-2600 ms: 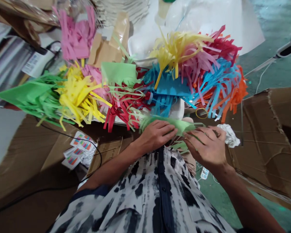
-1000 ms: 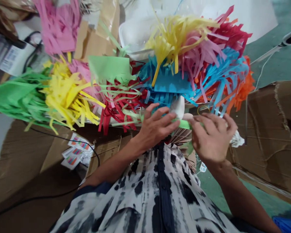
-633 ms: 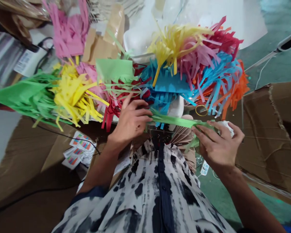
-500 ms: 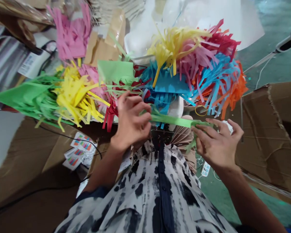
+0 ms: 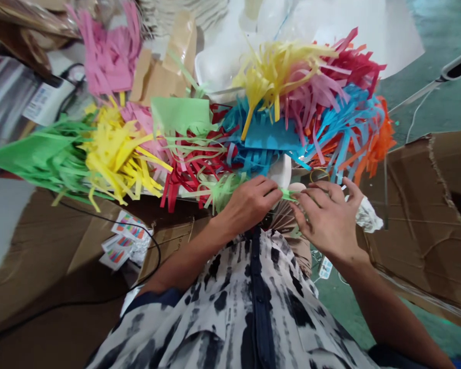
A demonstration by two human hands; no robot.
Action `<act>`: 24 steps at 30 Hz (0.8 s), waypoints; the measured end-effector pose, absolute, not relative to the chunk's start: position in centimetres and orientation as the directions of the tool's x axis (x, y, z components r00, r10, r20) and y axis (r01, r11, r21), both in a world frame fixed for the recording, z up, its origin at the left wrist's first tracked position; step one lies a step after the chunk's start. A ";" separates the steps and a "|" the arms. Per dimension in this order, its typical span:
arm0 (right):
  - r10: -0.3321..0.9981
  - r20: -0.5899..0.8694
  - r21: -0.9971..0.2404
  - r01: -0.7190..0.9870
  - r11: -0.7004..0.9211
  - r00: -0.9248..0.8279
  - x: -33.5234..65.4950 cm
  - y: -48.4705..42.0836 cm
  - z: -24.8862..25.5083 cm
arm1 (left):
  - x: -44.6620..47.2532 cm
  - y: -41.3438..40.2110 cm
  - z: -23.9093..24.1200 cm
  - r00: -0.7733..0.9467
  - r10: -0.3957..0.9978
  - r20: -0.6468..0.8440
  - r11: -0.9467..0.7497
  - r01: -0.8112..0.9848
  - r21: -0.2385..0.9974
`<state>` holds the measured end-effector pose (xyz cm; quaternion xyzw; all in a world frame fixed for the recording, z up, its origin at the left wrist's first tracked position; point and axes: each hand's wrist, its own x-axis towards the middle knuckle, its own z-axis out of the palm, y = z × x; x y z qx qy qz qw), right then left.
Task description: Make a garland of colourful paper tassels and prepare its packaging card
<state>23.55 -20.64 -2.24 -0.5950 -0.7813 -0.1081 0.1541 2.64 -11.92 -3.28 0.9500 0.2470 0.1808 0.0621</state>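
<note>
Between my hands, a light green fringed paper tassel [image 5: 225,190] is stretched over the near edge of the table, its cut strands spreading out to the left. My left hand [image 5: 253,200] is closed around its middle. A short twisted green length shows between the two hands. The fingertips of my right hand [image 5: 326,215] pinch the other end. Just beyond lie red fringed paper [image 5: 194,161], blue fringed paper [image 5: 272,133] and a light green fringed sheet [image 5: 182,113].
Yellow fringe [image 5: 119,154] and green fringe [image 5: 38,154] lie at the left, pink fringe [image 5: 111,61] behind them. Pale yellow fringe [image 5: 276,72] and orange fringe [image 5: 380,138] are at the right. Cardboard boxes [image 5: 426,205] flank me; a black cable [image 5: 80,302] runs at lower left.
My left hand has moved right, close to my right hand, and turned palm down. The green strip between them has become short, and its fringe now fans out left of my left hand.
</note>
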 end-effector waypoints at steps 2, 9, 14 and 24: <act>0.906 0.358 -0.038 0.967 0.254 -0.224 24.0 -20.4 -2.6 | 2.5 -11.8 -3.3 0.795 0.523 0.307 -0.852 0.469 0.235; 0.956 0.285 -0.184 0.974 0.132 -0.075 24.8 -20.2 -2.6 | 0.9 -11.2 -2.5 0.664 0.723 0.193 -0.679 0.629 0.379; 0.980 0.201 -0.186 0.982 0.040 -0.002 24.0 -19.7 -1.9 | 1.1 -11.1 -2.2 0.597 0.789 0.145 -0.591 0.674 0.443; 0.923 0.352 -0.081 0.977 0.199 -0.158 22.8 -20.1 -2.6 | 2.6 -12.4 -3.4 0.609 0.674 0.418 -0.727 0.648 0.228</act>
